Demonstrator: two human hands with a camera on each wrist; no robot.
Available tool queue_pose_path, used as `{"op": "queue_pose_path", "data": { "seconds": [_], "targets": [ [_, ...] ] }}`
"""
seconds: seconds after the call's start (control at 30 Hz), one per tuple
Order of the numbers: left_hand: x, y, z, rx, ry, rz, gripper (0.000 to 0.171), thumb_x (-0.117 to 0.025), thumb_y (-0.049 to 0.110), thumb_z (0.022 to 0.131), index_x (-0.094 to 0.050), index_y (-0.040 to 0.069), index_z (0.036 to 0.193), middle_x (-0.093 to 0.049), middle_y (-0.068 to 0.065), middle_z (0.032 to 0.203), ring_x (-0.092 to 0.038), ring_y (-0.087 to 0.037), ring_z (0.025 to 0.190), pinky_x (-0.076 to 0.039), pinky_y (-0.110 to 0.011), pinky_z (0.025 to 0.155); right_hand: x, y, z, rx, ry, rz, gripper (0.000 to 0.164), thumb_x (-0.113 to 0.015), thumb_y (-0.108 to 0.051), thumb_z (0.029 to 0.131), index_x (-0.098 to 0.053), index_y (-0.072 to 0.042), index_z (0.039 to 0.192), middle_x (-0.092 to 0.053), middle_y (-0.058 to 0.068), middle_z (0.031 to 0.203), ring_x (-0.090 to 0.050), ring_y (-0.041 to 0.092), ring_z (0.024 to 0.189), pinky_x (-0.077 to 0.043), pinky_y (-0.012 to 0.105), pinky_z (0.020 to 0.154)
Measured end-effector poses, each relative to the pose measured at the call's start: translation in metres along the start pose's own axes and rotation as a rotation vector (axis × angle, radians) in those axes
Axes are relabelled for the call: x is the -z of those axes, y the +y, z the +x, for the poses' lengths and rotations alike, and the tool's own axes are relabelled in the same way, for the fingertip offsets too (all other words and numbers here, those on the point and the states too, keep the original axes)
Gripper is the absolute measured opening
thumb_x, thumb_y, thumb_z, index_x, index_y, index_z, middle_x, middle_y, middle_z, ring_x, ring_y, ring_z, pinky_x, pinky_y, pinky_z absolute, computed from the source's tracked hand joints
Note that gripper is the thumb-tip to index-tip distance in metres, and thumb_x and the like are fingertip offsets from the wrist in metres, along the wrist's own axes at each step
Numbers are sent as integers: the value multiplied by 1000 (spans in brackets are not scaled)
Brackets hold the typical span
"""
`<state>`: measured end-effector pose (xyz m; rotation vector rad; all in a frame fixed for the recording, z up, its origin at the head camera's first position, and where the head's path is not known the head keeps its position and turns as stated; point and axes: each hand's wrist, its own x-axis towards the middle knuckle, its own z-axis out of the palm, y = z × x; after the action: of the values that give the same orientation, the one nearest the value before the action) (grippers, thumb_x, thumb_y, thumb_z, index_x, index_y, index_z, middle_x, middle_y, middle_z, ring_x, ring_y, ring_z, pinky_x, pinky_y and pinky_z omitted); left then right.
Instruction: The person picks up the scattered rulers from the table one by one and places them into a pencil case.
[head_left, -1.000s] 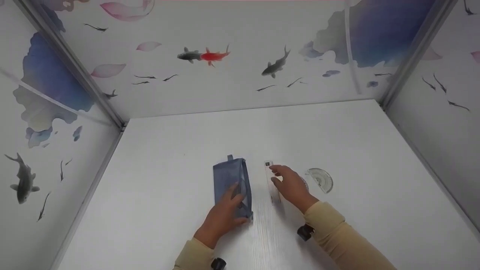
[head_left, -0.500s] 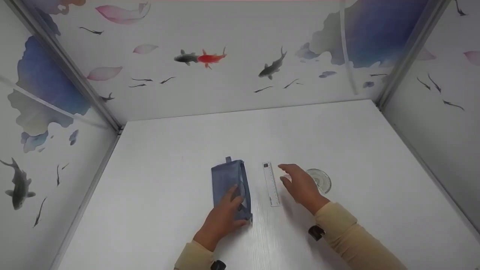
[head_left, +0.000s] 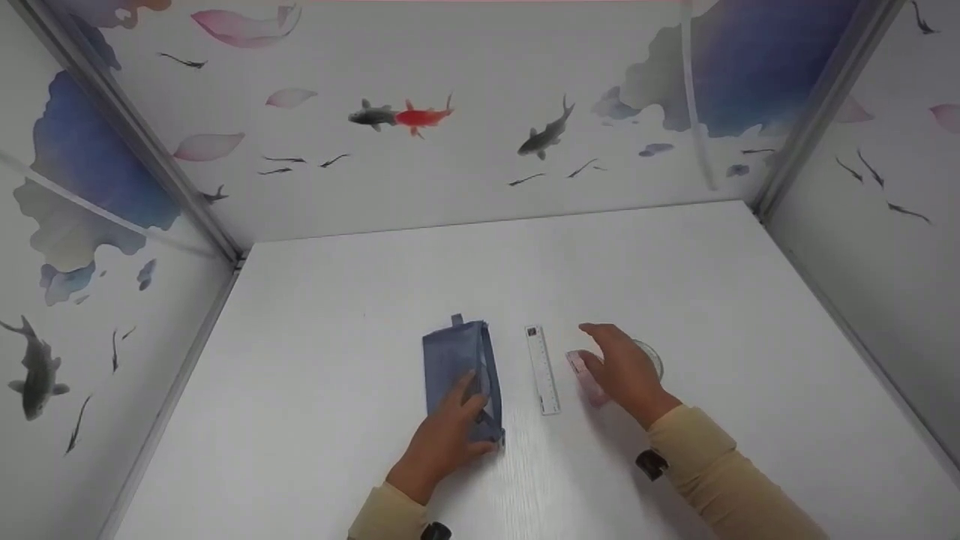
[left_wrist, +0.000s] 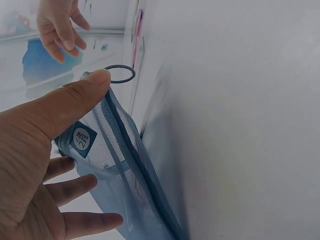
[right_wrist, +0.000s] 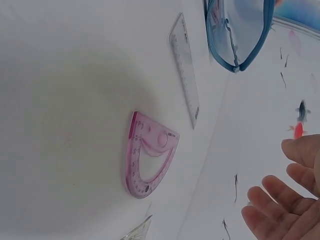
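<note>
My left hand (head_left: 442,442) holds a blue mesh pencil case (head_left: 454,356) lying on the white table, zip side to the right. In the left wrist view the thumb (left_wrist: 75,102) presses beside the zip end, near a ring pull (left_wrist: 122,74), and the other fingers are spread along the case. My right hand (head_left: 630,371) has its fingers spread, holding nothing, above a pink see-through drawing tool (head_left: 591,384). The right wrist view shows that tool's marked edge and cut-out opening. A clear ruler (head_left: 543,371) lies between the case and the right hand.
A clear protractor (head_left: 654,358) is partly hidden behind the right hand. Panels printed with fish (head_left: 424,118) and petals enclose the white table (head_left: 337,300) at the back and both sides.
The right hand has moved right, away from the ruler, uncovering it and part of the pink tool while covering more of the protractor. My left hand and the pencil case stay in place.
</note>
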<state>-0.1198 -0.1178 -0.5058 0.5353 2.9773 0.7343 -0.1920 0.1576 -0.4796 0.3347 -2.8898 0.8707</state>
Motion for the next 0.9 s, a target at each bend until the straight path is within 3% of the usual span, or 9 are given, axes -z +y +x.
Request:
{"op": "queue_pose_path", "data": {
  "seconds": [0.23, 0.47, 0.9],
  "targets": [
    [0, 0, -1, -10, 6, -8, 67, -85, 30, 72, -56, 13, 130, -30, -14, 155, -46, -33, 131, -51, -43, 91, 5, 7, -2, -5, 6, -23, 48, -67, -14, 91, -52, -4, 135, -54, 18, 135, -49, 36, 127, -40, 52, 102],
    [1, -2, -2, -29, 7, 12, 66, -83, 31, 74, -53, 14, 131, -30, -15, 153, -45, -37, 130, -54, -41, 81, 10, 21, -3, 25, 37, -13, 49, -66, -13, 92, -50, -2, 136, -53, 21, 133, -50, 39, 123, -44, 52, 96],
    [1, -1, -1, -15, -2, 23, 67, -83, 32, 74, -54, 13, 132, -31, -15, 154, -46, -36, 130, -53, -43, 86, 17, 40, -4, -35, 29, -36, 52, -65, -16, 92, -46, -1, 139, -48, 24, 138, -42, 42, 130, -38, 55, 103]
  ]
}}
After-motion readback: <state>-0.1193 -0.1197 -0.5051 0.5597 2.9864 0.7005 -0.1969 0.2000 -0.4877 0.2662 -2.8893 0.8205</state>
